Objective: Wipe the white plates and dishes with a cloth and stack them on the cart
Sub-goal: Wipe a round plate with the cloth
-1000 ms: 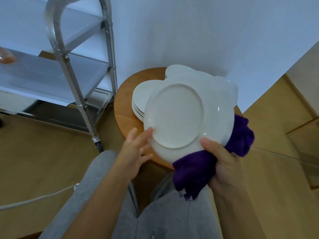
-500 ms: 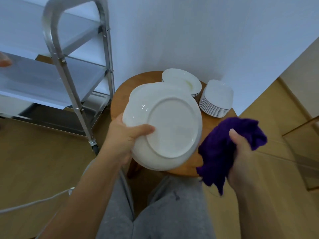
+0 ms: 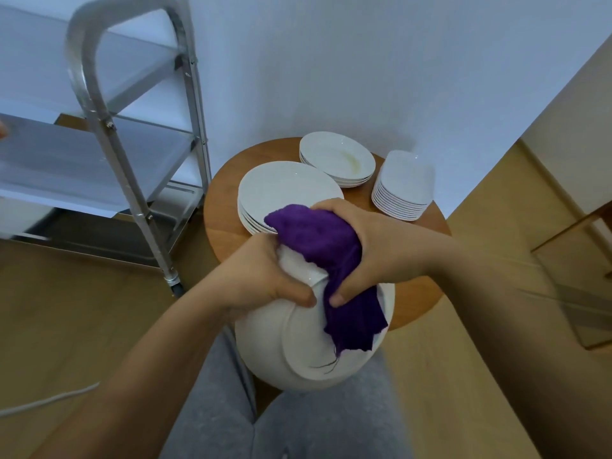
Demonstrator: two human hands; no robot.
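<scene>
I hold a large white plate (image 3: 291,346) over my lap, its underside toward me. My left hand (image 3: 261,279) grips its upper left rim. My right hand (image 3: 367,246) grips a purple cloth (image 3: 331,260) and presses it over the plate's top edge, with the cloth's tail hanging down the plate. On the round wooden table (image 3: 222,226) stand a stack of large plates (image 3: 278,190), a stack of deep plates (image 3: 334,157) and a stack of square dishes (image 3: 404,187). The metal cart (image 3: 109,140) stands at the left.
A white wall rises behind the table. The cart's shelves (image 3: 59,167) show no dishes in the part I see. A white cable (image 3: 43,400) lies on the wooden floor at the lower left. My grey trouser legs (image 3: 298,425) fill the bottom centre.
The plate has come down toward my lap. My right hand has moved the cloth from the right onto the plate's top edge, beside my left hand.
</scene>
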